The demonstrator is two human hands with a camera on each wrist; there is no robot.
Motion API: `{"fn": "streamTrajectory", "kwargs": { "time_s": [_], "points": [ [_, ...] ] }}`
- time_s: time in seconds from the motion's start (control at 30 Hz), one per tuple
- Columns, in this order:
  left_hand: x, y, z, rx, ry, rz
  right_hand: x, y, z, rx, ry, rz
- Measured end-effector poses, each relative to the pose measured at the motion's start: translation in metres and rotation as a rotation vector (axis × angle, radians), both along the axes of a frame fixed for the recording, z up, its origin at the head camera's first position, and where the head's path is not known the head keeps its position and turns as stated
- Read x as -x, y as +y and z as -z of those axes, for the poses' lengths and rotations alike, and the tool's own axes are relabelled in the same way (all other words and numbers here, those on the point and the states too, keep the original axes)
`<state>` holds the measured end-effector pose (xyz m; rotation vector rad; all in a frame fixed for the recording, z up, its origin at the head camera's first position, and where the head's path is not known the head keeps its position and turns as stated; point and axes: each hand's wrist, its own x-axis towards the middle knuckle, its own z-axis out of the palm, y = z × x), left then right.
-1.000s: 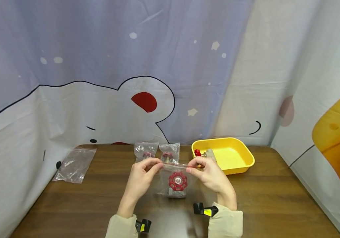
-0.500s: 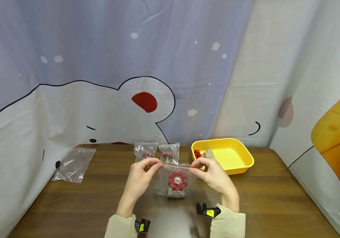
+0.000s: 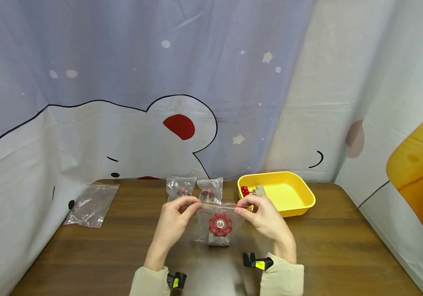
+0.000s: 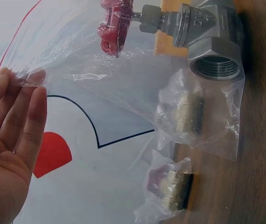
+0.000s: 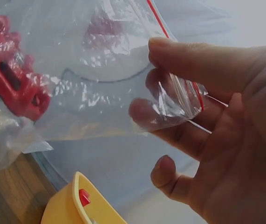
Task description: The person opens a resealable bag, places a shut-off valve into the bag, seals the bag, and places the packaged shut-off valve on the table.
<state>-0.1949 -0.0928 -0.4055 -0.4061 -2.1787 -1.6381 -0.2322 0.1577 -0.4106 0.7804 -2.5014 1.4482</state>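
Observation:
A clear zip bag (image 3: pixel 203 222) with a red sealing line stands upright mid-table, holding a metal valve (image 4: pixel 212 28) with a red handwheel (image 3: pixel 220 224). My left hand (image 3: pixel 172 224) pinches the bag's top left corner between thumb and fingers, as the left wrist view also shows at the hand (image 4: pixel 16 135). At the top right corner my right hand (image 3: pixel 268 220) pinches the bag; in the right wrist view the thumb of this hand (image 5: pixel 230 107) lies over the plastic beside the red line (image 5: pixel 158 18).
Behind the held bag are two bagged valves (image 3: pixel 182 185) (image 3: pixel 211 187). A yellow tray (image 3: pixel 289 196) with a red-handled valve (image 3: pixel 245 190) in it stands at the back right. A flat clear bag (image 3: pixel 92 205) lies at the back left, near the curtain (image 3: pixel 122 135).
My right hand has shifted slightly to the right along the bag's top edge. The left hand keeps its pinch in nearly the same place.

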Motion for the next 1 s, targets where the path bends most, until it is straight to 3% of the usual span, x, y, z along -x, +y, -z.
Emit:
{"fn": "streamTrajectory", "kwargs": {
  "time_s": [0.3,0.67,1.0],
  "points": [
    [-0.0004,-0.0006,-0.0012,0.017,0.026,0.008,-0.0016,0.0054,-0.004,-0.018,-0.093,-0.01],
    [-0.0004,-0.0016,0.0009,0.0,0.007,0.008,0.0007,0.0059,0.0005,0.034,-0.009,-0.067],
    [0.0001,-0.0022,0.0012,0.009,0.022,0.008,0.0015,0.0059,0.0003,0.019,-0.115,-0.028]
  ]
}}
